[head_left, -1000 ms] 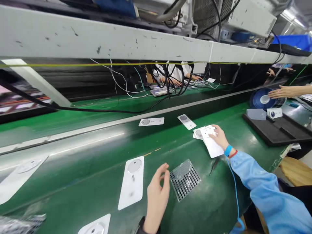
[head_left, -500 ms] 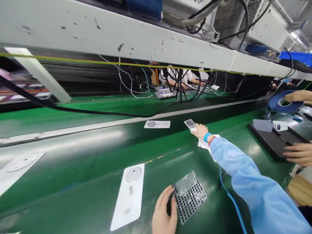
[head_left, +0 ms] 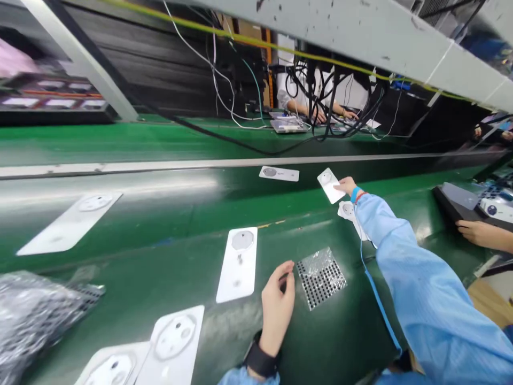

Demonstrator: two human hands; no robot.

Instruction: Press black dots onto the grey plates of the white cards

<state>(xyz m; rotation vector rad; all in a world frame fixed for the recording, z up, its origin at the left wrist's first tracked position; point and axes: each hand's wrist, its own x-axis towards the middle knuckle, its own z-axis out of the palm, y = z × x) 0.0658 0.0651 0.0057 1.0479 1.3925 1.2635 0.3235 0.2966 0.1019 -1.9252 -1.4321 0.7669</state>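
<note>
While right hand holds white card | long axis slants away-left

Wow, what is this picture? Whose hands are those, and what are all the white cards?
This picture comes from a camera worn on a person's head, so you see what they see, looking down at their own hands. The arm in the blue sleeve ends in their right hand, which holds a white card by its edge. Their left hand is beside a clear sheet of tiny black dots. Other white cards with round grey discs, like this one, lie on the green work surface. I can't tell from the picture what the cards are for. At the right edge you can see another person's hand.
</note>
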